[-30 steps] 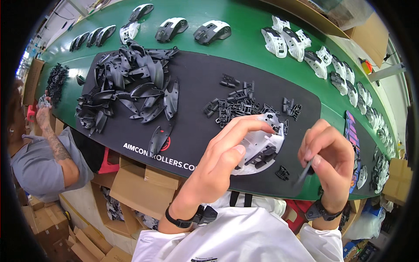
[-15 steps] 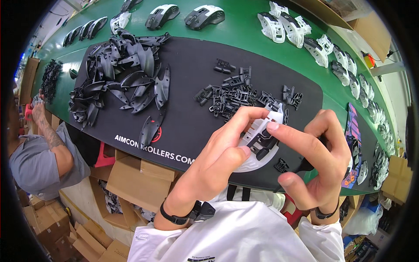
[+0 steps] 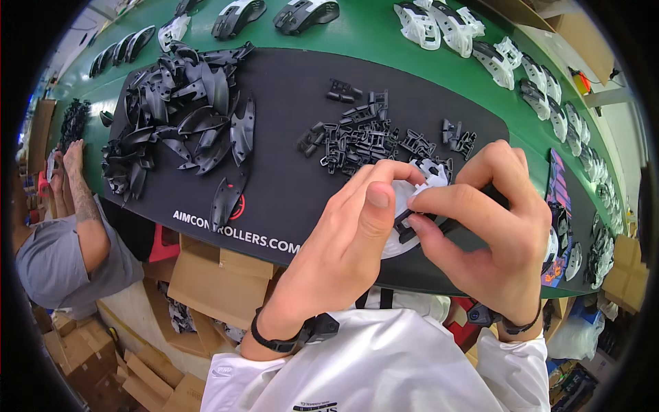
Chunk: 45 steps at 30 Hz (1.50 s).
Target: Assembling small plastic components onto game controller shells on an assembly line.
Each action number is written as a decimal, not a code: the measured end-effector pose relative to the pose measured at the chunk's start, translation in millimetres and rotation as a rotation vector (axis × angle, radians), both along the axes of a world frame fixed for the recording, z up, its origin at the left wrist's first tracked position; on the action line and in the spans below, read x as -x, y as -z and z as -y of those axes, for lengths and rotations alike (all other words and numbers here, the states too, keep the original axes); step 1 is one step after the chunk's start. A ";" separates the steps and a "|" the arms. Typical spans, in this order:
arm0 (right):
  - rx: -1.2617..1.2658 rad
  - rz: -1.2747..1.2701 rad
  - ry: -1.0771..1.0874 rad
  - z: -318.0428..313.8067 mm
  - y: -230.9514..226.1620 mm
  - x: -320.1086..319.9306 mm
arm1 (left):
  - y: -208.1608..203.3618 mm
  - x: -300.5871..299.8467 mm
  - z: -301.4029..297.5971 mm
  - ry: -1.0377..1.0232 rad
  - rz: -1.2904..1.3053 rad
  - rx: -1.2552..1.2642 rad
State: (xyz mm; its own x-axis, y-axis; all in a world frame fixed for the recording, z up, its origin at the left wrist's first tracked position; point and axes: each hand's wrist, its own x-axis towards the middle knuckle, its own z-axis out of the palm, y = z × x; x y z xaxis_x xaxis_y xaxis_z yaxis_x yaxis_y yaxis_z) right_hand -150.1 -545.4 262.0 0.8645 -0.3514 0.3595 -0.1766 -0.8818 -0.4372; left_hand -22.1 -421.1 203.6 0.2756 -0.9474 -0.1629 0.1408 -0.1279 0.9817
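My left hand point(image 3: 343, 237) is closed round the far left side of a white mouse shell point(image 3: 392, 248), thumb raised along its near side. A black plastic insert point(image 3: 406, 232) shows inside the shell. From the right, my right hand point(image 3: 487, 226) grips the same shell, index finger and thumb pressed on it beside the insert. Both hands cover much of the shell, so whether the right fingertips pinch a smaller part is hidden. Just beyond the hands lies a heap of small black plastic button pieces point(image 3: 357, 145) on the black mat point(image 3: 281, 137).
Curved black shell pieces point(image 3: 206, 96) are heaped on the mat's left. Finished-looking mice point(image 3: 307, 15) and white mouse shells point(image 3: 453, 31) line the green table point(image 3: 374, 31). A co-worker in a grey shirt point(image 3: 55, 264) sits at left. Cardboard boxes point(image 3: 213, 281) stand below the table edge.
My right hand has closed in, its thumb coming up from below to meet the index finger at the shell. My left thumb has lifted. The whole view has shifted slightly.
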 end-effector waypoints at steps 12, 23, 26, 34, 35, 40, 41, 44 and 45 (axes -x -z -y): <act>-0.269 -0.115 -0.174 22.8 2.3 11.5 | -3.9 0.1 5.8 0.012 0.428 0.157; -0.385 -0.018 0.020 19.9 -5.1 21.6 | -10.9 -14.1 -6.2 0.043 0.519 0.334; -0.391 0.013 0.006 20.5 2.4 22.9 | -13.2 -12.4 -7.4 0.022 0.510 0.302; -0.119 0.057 -0.011 19.5 -8.1 17.7 | -19.7 -12.7 -2.5 0.055 0.548 0.284; -0.044 0.116 -0.079 20.9 -5.1 16.8 | -20.0 -10.1 -0.7 0.058 0.548 0.287; 0.089 0.124 -0.129 19.0 -3.6 24.3 | -22.6 -1.2 0.2 -0.001 0.649 0.296; 0.088 0.123 -0.130 18.5 -1.9 23.9 | -22.8 -1.0 -0.2 -0.001 0.648 0.295; -0.002 0.104 -0.133 18.2 -0.8 23.1 | -24.4 -1.5 -2.1 0.000 0.686 0.302; 0.029 0.132 -0.141 18.5 -1.5 23.4 | -26.2 -1.1 -3.2 0.000 0.697 0.295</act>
